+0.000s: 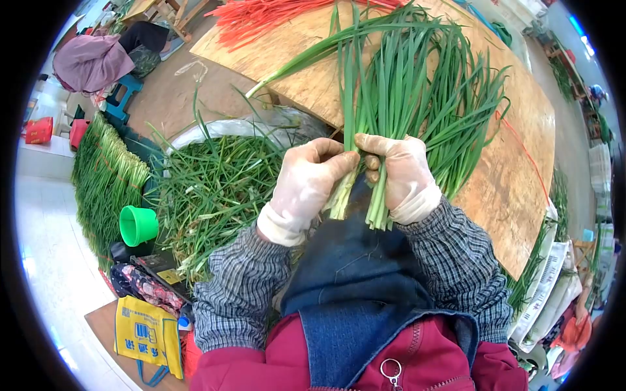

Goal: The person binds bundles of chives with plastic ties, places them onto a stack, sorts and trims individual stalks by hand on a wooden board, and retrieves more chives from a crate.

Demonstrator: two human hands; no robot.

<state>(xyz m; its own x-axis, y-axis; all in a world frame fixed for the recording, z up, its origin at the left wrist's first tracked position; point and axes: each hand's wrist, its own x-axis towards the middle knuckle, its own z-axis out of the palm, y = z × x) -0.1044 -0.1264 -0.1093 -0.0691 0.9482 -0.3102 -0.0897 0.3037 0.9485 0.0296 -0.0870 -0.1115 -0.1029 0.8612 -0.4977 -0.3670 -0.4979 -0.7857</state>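
Observation:
Thin whitish gloves cover both hands. My left hand (297,186) is closed, its thumb and forefinger pinching a few garlic chive stalks (350,111) near their pale lower ends. Right beside it, my right hand (409,176) is wrapped round a thicker bunch of garlic chives (398,85), with the cut white ends sticking out below the fist. The fingertips of the two hands nearly meet. Long green leaves from both bunches stretch away over the board. More loose chives (466,124) lie to the right of my right hand.
A wooden board (515,195) spans the area ahead, with red strips (261,23) at its far edge. Left stands a lined container of loose leaves (222,176). Beyond are a green bucket (138,225), stacked chive bundles (107,182), a yellow bag (147,335) and a seated person (94,62).

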